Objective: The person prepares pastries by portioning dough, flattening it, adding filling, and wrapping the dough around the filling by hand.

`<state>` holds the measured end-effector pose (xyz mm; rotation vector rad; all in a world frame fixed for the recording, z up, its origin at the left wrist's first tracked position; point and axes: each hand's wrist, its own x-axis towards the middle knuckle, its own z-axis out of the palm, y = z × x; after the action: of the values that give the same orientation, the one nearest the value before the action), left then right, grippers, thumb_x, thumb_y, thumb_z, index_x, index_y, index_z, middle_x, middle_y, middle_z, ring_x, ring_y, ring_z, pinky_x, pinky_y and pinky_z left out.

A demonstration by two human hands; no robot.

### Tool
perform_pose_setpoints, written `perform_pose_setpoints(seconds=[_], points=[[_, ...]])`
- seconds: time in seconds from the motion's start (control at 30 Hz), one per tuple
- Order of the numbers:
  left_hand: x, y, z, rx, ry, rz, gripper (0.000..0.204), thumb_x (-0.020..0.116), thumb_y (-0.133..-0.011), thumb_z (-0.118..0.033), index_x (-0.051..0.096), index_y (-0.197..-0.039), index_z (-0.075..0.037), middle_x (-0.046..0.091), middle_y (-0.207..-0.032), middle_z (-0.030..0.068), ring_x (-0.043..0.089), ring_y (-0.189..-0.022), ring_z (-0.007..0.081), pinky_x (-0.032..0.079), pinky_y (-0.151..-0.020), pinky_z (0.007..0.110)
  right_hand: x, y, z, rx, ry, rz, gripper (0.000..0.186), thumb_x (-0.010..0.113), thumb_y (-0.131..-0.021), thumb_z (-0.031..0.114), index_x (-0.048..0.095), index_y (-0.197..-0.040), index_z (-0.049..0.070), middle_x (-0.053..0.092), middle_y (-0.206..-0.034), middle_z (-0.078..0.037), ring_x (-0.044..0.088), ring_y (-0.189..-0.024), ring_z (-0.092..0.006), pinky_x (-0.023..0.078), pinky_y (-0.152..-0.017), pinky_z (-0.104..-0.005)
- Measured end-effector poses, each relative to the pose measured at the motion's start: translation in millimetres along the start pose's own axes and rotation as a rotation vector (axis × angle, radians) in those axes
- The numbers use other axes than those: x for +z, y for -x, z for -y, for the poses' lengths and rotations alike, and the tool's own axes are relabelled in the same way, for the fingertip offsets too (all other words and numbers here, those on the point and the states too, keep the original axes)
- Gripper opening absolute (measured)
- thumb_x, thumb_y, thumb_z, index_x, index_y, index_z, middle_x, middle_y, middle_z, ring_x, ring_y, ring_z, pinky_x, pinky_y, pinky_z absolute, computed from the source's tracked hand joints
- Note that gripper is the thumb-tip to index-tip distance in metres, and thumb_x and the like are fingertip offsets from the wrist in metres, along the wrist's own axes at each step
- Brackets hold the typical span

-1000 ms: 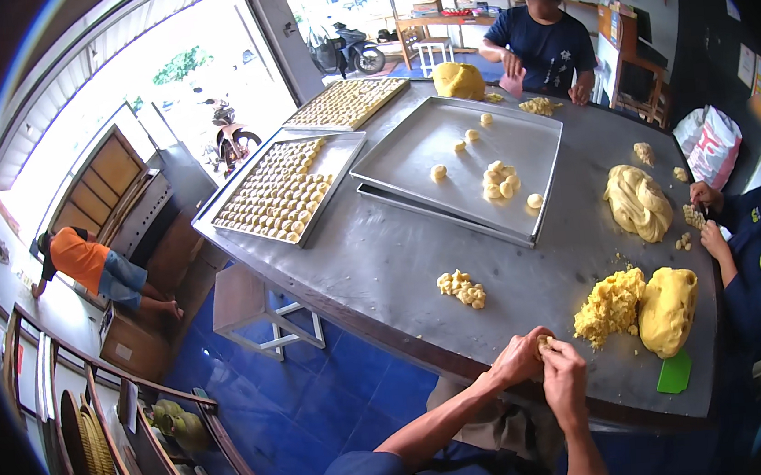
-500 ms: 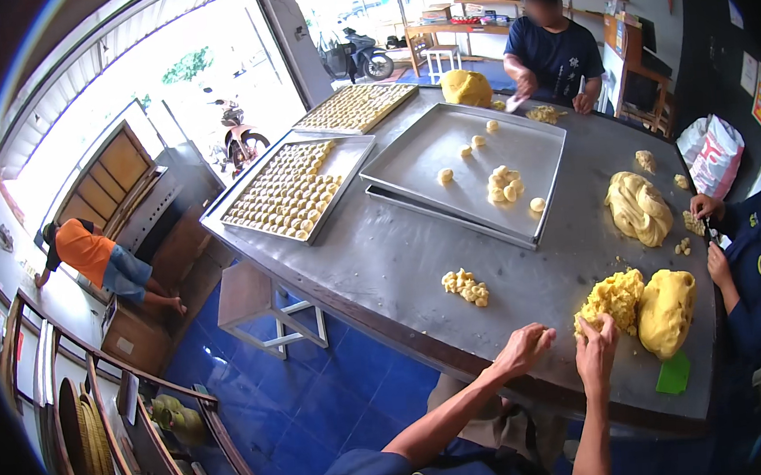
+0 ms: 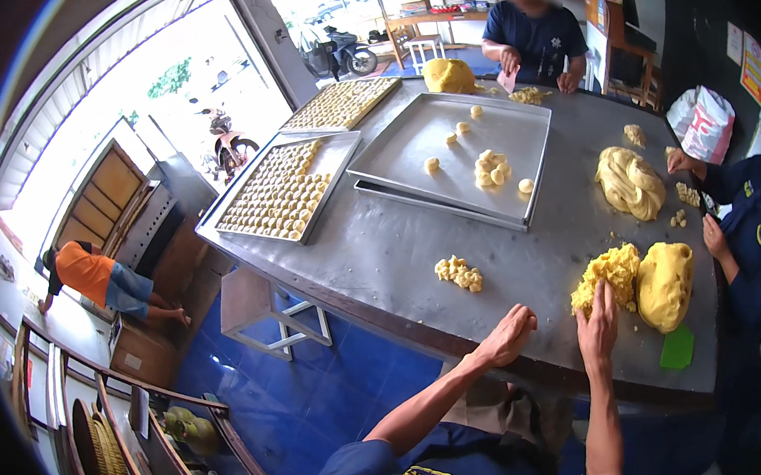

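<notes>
A right hand (image 3: 597,324) at a crumbly yellow mass (image 3: 608,276), a left hand (image 3: 506,335) curled near the table (image 3: 373,251) edge

Two trays (image 3: 336,150) carry rows of dough balls (image 3: 276,194) left of centre and above it; two stacked metal trays (image 3: 392,155) lie at upper centre, the top one bearing five single balls (image 3: 432,164) and one cluster (image 3: 492,169). One crumbly yellow mass sits in the lower right of the frame, just beside one smooth yellow block (image 3: 666,284), with one green scraper (image 3: 676,347) below. One pale dough lump (image 3: 630,183) lies above these, and one heap of small dough pieces (image 3: 459,274) lies right of centre. Three other people are in view.

The right hand is unclenched, its fingers extended against the lower edge of the crumbly mass. The left hand is bent inward; whether it grips anything cannot be told.

The right fingertips blend into the yellow crumbs. The left palm is hidden. The person at the right edge (image 3: 754,220) is partly lost in the dark rim, and glare washes out the doorway (image 3: 183,66) at upper left.
</notes>
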<state>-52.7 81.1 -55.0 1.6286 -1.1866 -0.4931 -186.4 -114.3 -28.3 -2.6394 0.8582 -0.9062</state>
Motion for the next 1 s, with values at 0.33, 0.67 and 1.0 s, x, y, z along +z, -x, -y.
perform_pose_setpoints(seconds=[0.33,0.67,1.0], points=[[-16,-16,-24,0.011,-0.599,-0.259,0.023,0.062,-0.096,-0.011,0.063,-0.117,-0.002,0.066,-0.116,0.0199,0.060,-0.120,0.0384,0.046,-0.103,0.050,23,-18,-23,-0.066,0.069,-0.094,0.041,0.079,-0.078,0.010,0.063,-0.115,0.005,0.061,-0.118,-0.017,0.063,-0.108,-0.0370,0.055,-0.091,-0.0455],[-32,-84,-1,-0.189,-0.673,-0.188,0.028,0.046,-0.106,-0.026,0.063,-0.100,-0.004,0.068,-0.085,0.0141,0.064,-0.094,0.0345,0.045,-0.088,0.049,-11,8,-20,0.006,-0.066,-0.042,0.011,0.067,-0.095,0.007,0.065,-0.105,0.005,0.064,-0.105,-0.011,0.065,-0.099,-0.0323,0.056,-0.085,-0.0432],[-31,-7,-21,0.116,-0.695,0.051,0.032,0.066,-0.094,-0.014,0.067,-0.126,-0.010,0.063,-0.126,0.0157,0.053,-0.124,0.0394,0.044,-0.105,0.053,-18,17,-72,0.404,-0.724,0.020,0.028,0.072,-0.092,0.002,0.070,-0.119,-0.001,0.075,-0.110,-0.021,0.075,-0.096,-0.0329,0.059,-0.084,-0.0375]])
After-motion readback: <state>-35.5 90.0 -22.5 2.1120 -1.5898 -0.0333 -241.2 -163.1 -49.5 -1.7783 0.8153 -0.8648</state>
